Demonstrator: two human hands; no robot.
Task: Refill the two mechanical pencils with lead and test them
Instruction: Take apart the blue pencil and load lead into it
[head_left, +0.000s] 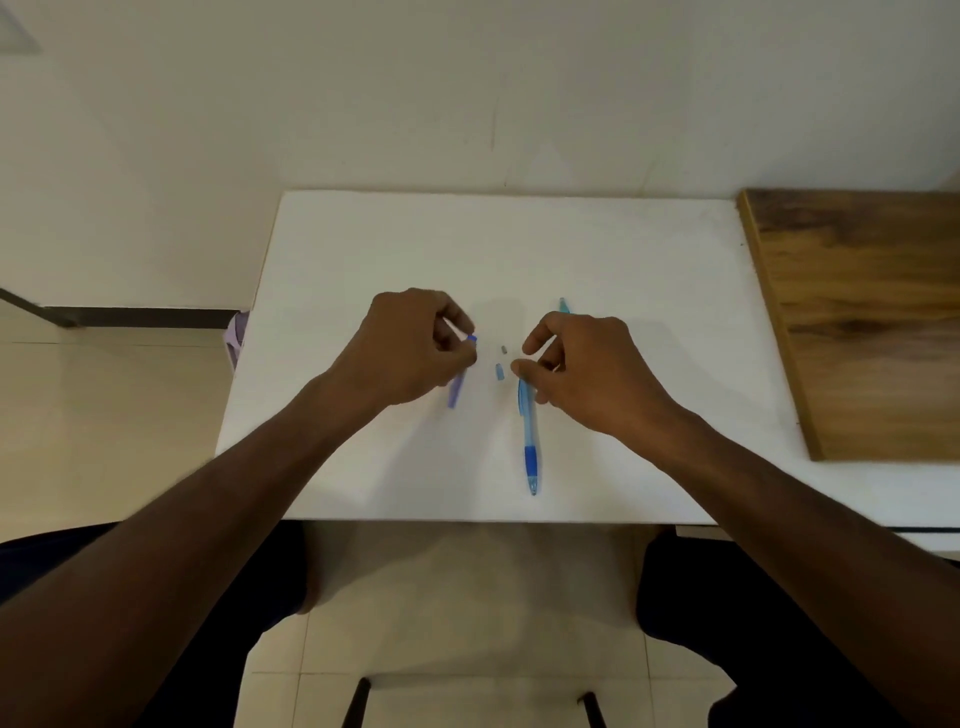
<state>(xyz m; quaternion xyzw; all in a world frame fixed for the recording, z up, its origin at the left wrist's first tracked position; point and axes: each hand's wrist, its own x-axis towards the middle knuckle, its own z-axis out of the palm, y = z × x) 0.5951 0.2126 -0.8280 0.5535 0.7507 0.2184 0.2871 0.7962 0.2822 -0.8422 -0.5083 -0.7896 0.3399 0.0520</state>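
My left hand is closed around a purple mechanical pencil, its blue top end poking out between thumb and forefinger. A blue mechanical pencil with a dark blue grip lies on the white table, tip toward me. My right hand hovers over its upper end, thumb and fingertips pinched close at the barrel. Two tiny loose parts lie between my hands: a small grey piece and a small blue cap. A teal tip sticks out beyond my right hand.
A wooden board lies on the table's right side. A white wall stands behind the table. My knees and the tiled floor show below the table's front edge.
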